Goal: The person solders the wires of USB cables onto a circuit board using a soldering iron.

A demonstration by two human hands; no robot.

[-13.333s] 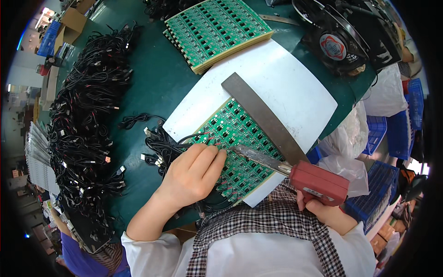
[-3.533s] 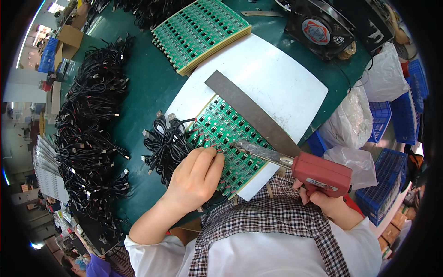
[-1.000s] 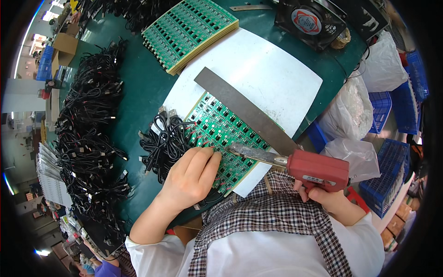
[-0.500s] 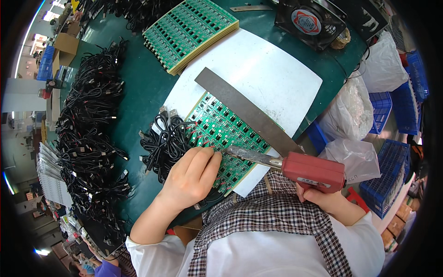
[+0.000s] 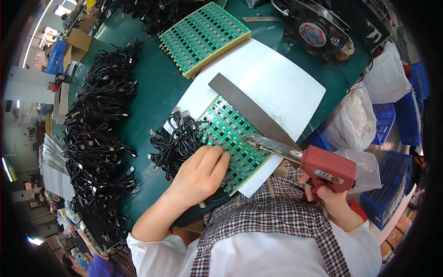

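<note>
My right hand (image 5: 330, 198) is wrapped round the grip of a red soldering gun (image 5: 328, 168). Its metal barrel points left, and the tip is over the green circuit board panel (image 5: 224, 131), apart from my left fingers. My left hand (image 5: 200, 177) rests at the panel's left side, fingertips pinched together; whatever is between them is hidden. Red wire ends lie along that side, by a bundle of black USB cables (image 5: 177, 143) just beyond the hand. Across the panel's right part lies a dark flat metal bar (image 5: 251, 108).
Beneath the panel is a white sheet (image 5: 286, 76) on the green table (image 5: 150, 108). A stack of circuit panels (image 5: 205, 37) stands at the back, near a black fan (image 5: 314, 34). Many black cables (image 5: 99, 124) are heaped left. Plastic bags (image 5: 353, 115) and blue crates (image 5: 385, 184) are at right.
The soldering gun's tip has moved right, away from my left fingertips. My left hand keeps its pinch at the panel's side. The whole view has shifted slightly.
</note>
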